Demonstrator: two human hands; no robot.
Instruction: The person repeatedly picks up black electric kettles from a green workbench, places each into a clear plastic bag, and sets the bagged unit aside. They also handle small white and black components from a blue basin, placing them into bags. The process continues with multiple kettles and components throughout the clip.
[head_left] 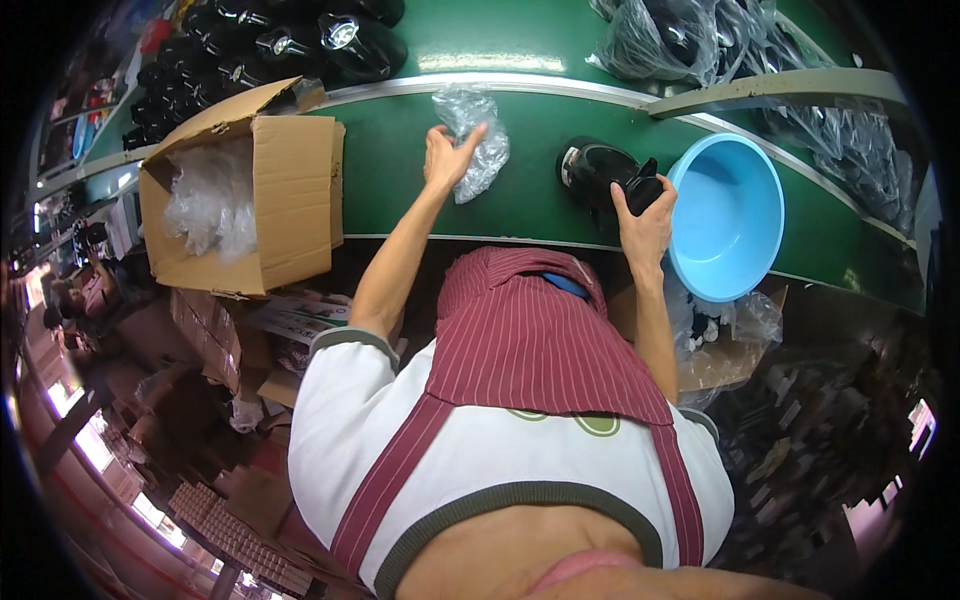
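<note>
My left hand (pixel 452 160) is closed on a crumpled clear plastic bag (pixel 480 150) over the green bench, its thumb pressed against the film. Farther right, a glossy black vessel, jug-like in shape (pixel 600 172), lies on its side on the bench. My right hand (pixel 645 220) grips its near right end, where a black projecting part (pixel 645 185) shows beside the fingers. The fingers' far side is partly hidden. Just right of that hand is a light blue plastic basin (pixel 730 225), with nothing visible inside it.
An open cardboard box (pixel 295 200) with clear plastic bags (pixel 215 195) stands at the left. Many similar black vessels (pixel 360 45) are grouped at the far left; bagged dark items (pixel 680 45) lie at the far right. A curved metal rail (pixel 780 88) crosses above the bench's right side.
</note>
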